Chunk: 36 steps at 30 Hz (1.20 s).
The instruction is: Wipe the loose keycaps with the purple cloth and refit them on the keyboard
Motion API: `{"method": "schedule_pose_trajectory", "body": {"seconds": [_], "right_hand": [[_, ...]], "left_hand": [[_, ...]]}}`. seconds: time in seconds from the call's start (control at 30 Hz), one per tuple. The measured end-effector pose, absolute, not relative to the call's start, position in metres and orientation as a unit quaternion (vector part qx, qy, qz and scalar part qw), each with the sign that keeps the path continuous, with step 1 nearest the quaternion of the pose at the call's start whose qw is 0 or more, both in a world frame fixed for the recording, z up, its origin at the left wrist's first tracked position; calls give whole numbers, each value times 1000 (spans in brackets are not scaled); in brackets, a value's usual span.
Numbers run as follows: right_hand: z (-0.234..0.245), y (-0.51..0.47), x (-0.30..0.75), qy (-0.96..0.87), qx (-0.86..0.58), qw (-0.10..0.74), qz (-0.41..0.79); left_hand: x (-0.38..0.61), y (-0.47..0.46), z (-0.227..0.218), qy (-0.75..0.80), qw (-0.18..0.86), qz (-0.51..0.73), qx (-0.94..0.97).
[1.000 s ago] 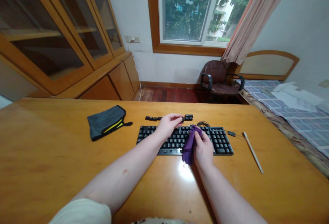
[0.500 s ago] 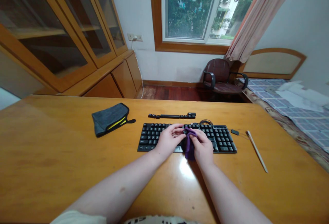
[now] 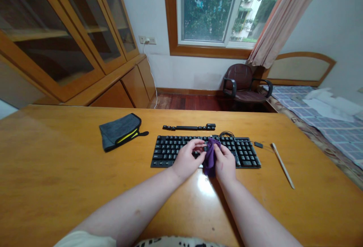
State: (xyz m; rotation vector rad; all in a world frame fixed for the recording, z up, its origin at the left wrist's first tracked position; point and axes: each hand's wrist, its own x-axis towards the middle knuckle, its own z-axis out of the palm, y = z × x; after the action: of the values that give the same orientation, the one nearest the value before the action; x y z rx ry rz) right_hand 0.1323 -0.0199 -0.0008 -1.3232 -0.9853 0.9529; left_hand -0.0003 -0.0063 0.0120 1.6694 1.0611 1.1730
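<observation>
A black keyboard (image 3: 166, 151) lies on the desk under both hands. Between the thumb and fingers of my left hand (image 3: 188, 158) is a small black keycap (image 3: 205, 148), held above the keyboard. My right hand (image 3: 226, 163) pinches a purple cloth (image 3: 210, 160), its bunched upper part against the keycap's side and its lower end hanging over the keyboard's front edge. Behind the keyboard, a row of loose keycaps includes a long spacebar (image 3: 186, 128). The hands and cloth hide the keyboard's middle.
A grey cloth (image 3: 117, 130) with a yellow inner side lies folded at left. To the right are a small dark tag-like piece (image 3: 258, 145) and a thin pale stick (image 3: 283, 165). A coiled black cable (image 3: 227, 134) sits behind the keyboard. The wooden desk (image 3: 70, 171) spreads around.
My right hand has shifted its hold on the purple cloth, which is bunched differently beside the keycap. The fingers of my left hand are slightly more parted around the keycap.
</observation>
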Motion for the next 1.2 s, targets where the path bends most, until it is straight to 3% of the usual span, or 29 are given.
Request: {"method": "schedule_pose_trajectory", "body": {"seconds": [0.23, 0.5, 0.7, 0.97, 1.2], "right_hand": [[1, -22, 127, -536, -541, 536, 364], [-2, -22, 132, -513, -549, 572, 328], [1, -23, 126, -566, -544, 527, 325], [0, -19, 131, -445, -578, 546, 413], [3, -21, 129, -474, -541, 562, 408]], "left_hand": [[-5, -10, 13, 447, 208, 382, 782], [-6, -7, 14, 460, 177, 364, 790], [-9, -14, 10, 427, 82, 304, 848], [-6, -13, 11, 441, 149, 323, 824], [-4, -4, 15, 450, 333, 426, 710]]}}
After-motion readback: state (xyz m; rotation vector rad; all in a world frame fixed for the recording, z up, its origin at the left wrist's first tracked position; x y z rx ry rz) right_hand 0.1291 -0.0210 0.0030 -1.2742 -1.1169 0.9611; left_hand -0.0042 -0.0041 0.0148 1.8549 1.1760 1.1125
